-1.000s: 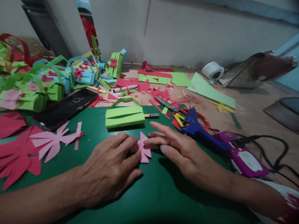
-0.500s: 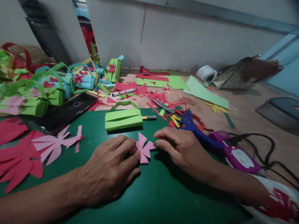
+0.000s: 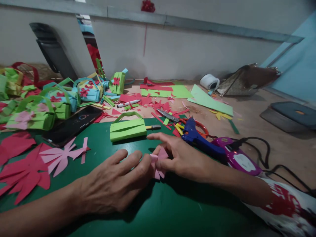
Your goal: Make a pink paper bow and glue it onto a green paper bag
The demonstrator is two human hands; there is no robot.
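A small pink paper flower (image 3: 159, 164) is held between my two hands, just above the green mat (image 3: 182, 210). My left hand (image 3: 120, 177) grips its left side with fingers closed. My right hand (image 3: 177, 158) pinches a petal on the right, its index finger stretched out toward a small green paper bag (image 3: 128, 129). That bag lies on its side behind my hands, handle away from me, with a dark-tipped yellow stick (image 3: 153, 127) beside it. A larger pink paper flower (image 3: 63, 155) and red paper flowers (image 3: 29, 172) lie to the left.
Finished paper bags (image 3: 34, 118) crowd the left behind a black phone (image 3: 74, 126). Scissors (image 3: 168, 115), a blue glue gun (image 3: 192, 133) and a purple power strip (image 3: 237, 158) with cables lie at right. Red paper scraps (image 3: 148, 100) and green sheets (image 3: 177, 90) cover the back.
My right hand has moved in and taken hold of the small pink flower's right petals, which now bend upward. My left hand keeps its grip. The camera view has tipped up slightly.
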